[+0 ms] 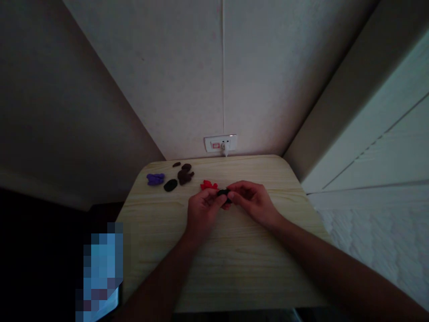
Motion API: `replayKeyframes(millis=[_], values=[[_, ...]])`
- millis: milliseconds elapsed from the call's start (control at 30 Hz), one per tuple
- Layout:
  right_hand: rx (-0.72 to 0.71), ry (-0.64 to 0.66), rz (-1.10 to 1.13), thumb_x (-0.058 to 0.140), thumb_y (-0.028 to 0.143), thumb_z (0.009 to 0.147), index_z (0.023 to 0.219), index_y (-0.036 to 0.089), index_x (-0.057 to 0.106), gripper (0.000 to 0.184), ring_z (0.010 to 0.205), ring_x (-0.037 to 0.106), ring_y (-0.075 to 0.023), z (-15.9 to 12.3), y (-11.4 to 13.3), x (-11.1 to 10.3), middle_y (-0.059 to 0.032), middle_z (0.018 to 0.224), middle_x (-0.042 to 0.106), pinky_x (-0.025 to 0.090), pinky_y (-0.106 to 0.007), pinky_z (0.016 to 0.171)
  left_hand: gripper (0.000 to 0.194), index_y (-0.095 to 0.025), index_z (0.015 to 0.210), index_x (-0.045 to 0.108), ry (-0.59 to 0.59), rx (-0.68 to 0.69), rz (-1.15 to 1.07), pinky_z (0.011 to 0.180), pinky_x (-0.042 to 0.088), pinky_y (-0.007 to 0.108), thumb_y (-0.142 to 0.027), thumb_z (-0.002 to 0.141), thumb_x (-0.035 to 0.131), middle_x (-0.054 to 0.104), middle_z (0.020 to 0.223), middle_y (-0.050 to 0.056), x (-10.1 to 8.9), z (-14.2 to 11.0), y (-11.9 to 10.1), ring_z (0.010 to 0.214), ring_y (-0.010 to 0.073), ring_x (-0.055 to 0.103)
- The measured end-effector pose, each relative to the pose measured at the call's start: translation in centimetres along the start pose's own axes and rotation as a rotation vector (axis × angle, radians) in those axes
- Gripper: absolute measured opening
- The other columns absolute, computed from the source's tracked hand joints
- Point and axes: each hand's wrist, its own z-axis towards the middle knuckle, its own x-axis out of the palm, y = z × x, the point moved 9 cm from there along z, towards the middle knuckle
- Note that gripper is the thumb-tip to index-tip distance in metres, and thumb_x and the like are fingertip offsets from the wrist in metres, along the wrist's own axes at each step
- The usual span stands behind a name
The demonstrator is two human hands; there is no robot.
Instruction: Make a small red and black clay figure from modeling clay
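Note:
Between the fingertips of both hands is a small black lump (224, 192) that looks like modelling clay. My left hand (203, 208) pinches it from the left. On its other side, my right hand (254, 200) grips it with thumb and fingers. Just behind my left fingers lies a red clay-like piece (208, 184), partly hidden by the hands. Farther left on the wooden table (201, 259) are a flat black piece (170, 185), a brown figure-like lump (184, 175) and a purple piece (155, 179).
A small dark brown bit (176, 164) lies near the table's back edge. Behind the table, a wall socket (220, 143) holds a white plug. At the lower left is a lit, pixelated screen (105, 264). A pale cabinet (375, 134) stands on the right.

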Motion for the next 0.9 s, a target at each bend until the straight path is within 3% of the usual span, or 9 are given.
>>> replayKeyframes(millis=[167,500,633,900], values=[[-0.077,0.006,-0.081,0.08,0.046,0.084,0.082,0.018,0.077,0.028,0.071,0.071,-0.018,-0.2,1.1,0.0,-0.0051,0.077,0.076,0.058,-0.03,0.068,0.017,-0.016,0.085,0.077,0.047,0.071,0.05,0.074,0.062,0.031,-0.032,0.079,0.081,0.079,0.082,0.006,0.5,-0.2,-0.6,0.076,0.0199,0.075],[-0.089,0.081,-0.21,0.06,0.047,0.099,0.09,0.02,0.062,0.029,0.073,0.064,-0.0163,-0.6,0.5,1.0,-0.0035,0.08,0.067,0.054,-0.028,0.066,0.015,-0.018,0.082,0.076,0.06,0.067,0.136,0.069,0.057,0.031,-0.033,0.083,0.076,0.075,0.077,0.005,0.8,-0.3,-0.7,0.07,0.0193,0.07],[-0.07,0.072,-0.123,0.069,0.046,0.093,0.099,0.019,0.064,0.028,0.076,0.067,-0.0165,-0.4,0.4,1.0,-0.0037,0.085,0.07,0.055,-0.029,0.071,0.014,-0.017,0.087,0.074,0.028,0.097,0.181,0.07,0.054,0.028,-0.031,0.087,0.072,0.073,0.081,0.005,0.4,-0.4,-0.9,0.074,0.0183,0.068],[-0.008,0.097,-0.048,0.077,0.046,0.085,0.088,0.018,0.065,0.03,0.071,0.066,-0.016,-0.5,-0.2,1.3,-0.0021,0.078,0.069,0.054,-0.029,0.069,0.009,-0.018,0.09,0.069,0.08,0.17,0.293,0.072,0.054,0.029,-0.025,0.091,0.066,0.071,0.085,0.005,0.8,-1.0,-1.5,0.079,0.019,0.067]])
